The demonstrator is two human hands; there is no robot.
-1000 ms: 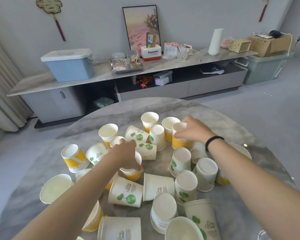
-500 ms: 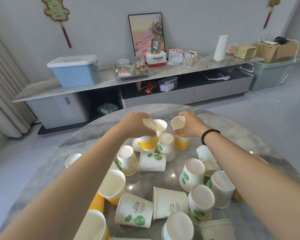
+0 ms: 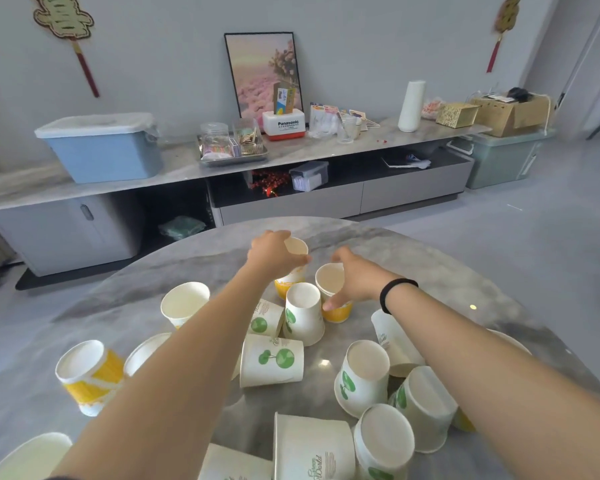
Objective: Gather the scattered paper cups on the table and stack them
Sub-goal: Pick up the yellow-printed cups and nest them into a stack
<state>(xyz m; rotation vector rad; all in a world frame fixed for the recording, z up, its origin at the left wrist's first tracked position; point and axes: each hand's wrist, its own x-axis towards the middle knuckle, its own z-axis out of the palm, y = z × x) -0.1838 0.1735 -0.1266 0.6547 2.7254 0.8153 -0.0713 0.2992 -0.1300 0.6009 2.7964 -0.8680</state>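
Several paper cups, white with green tree prints or yellow bands, lie scattered on the round grey marble table (image 3: 465,278). At the far middle my left hand (image 3: 274,252) grips an upright yellow-banded cup (image 3: 296,247) that sits inside another yellow cup (image 3: 284,286). Just to the right, my right hand (image 3: 355,278) holds a second upright yellow-banded cup (image 3: 331,282) by its side. An upside-down green-print cup (image 3: 303,315) stands right in front of both hands. More cups lie on their sides or upside down nearer me, such as one with a tree print (image 3: 272,360).
A yellow cup (image 3: 89,375) lies at the left, an upright cup (image 3: 184,303) behind my left forearm. Beyond the table stands a long low cabinet (image 3: 222,168) with a blue storage box (image 3: 104,147), a tray, a framed picture and cartons.
My left hand has carried its yellow cup farther back and set it into another yellow cup. My right hand has lowered its cup toward the table. The camera has tilted up.
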